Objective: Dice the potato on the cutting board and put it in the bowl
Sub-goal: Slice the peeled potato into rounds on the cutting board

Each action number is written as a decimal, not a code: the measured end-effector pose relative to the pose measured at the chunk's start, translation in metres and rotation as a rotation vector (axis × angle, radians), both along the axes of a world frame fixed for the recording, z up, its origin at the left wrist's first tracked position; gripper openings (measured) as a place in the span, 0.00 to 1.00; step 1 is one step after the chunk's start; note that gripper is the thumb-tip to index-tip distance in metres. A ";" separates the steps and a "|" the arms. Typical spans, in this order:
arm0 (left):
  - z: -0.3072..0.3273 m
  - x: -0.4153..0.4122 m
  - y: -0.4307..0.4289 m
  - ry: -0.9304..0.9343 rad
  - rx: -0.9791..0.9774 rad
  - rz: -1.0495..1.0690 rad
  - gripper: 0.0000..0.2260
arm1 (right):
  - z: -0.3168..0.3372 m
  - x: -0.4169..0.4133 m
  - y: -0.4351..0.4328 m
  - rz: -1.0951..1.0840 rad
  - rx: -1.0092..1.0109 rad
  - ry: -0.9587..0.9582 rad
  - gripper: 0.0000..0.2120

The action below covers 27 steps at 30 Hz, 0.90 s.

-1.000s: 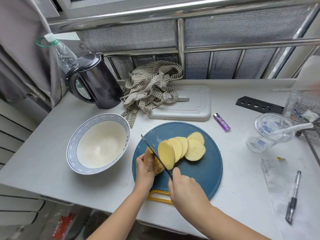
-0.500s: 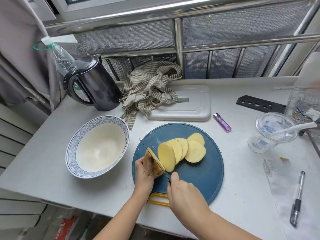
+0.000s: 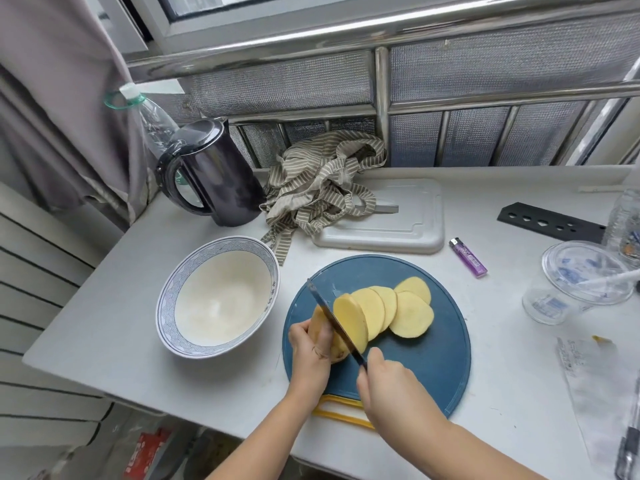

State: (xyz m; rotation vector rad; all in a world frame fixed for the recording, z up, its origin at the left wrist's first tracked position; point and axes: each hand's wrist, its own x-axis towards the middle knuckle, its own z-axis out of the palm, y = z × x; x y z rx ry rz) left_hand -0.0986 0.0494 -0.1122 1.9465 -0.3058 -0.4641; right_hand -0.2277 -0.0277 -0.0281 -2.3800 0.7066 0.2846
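A round blue cutting board (image 3: 433, 368) with a yellow handle lies near the table's front edge. Several yellow potato slices (image 3: 391, 310) lean fanned across it. My left hand (image 3: 311, 355) grips the uncut end of the potato (image 3: 320, 323) at the board's left side. My right hand (image 3: 391, 386) holds a knife (image 3: 334, 320), its blade standing in the potato between the uncut end and the last slice. A white bowl with a blue patterned rim (image 3: 166, 299) sits empty to the left of the board.
A black kettle (image 3: 214, 174) and plastic bottle stand at the back left. A striped cloth (image 3: 322, 188) lies on a white board (image 3: 408, 223). A purple lighter (image 3: 467, 256), clear lidded cup (image 3: 581, 282), black perforated strip and paper occupy the right side.
The knife went down through the potato, and one more slice stands against the fanned row. My view has shifted slightly lower and closer; both hands stay at the board's left side.
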 end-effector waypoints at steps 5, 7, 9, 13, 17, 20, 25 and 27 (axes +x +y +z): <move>0.002 0.001 0.001 0.022 -0.016 0.003 0.49 | -0.002 0.011 0.005 0.014 -0.051 0.037 0.06; -0.003 0.004 0.003 0.012 -0.030 0.006 0.50 | -0.002 0.014 0.007 0.025 -0.081 0.048 0.06; -0.006 0.005 0.003 -0.011 -0.008 0.006 0.49 | -0.002 0.016 0.007 0.037 -0.110 0.069 0.05; -0.010 0.008 0.003 0.010 0.013 0.008 0.45 | -0.002 0.020 0.009 0.063 -0.135 0.109 0.05; -0.019 0.013 0.005 0.034 0.030 -0.003 0.45 | 0.002 0.024 0.009 0.050 -0.129 0.116 0.04; -0.020 0.013 0.005 0.053 0.025 -0.011 0.41 | 0.004 0.026 0.009 0.064 -0.141 0.160 0.02; -0.010 0.005 0.002 -0.016 0.030 -0.028 0.43 | 0.002 0.036 0.002 0.021 -0.098 0.180 0.10; -0.017 0.007 0.004 -0.017 0.047 -0.036 0.39 | -0.001 0.036 0.002 0.010 -0.075 0.157 0.08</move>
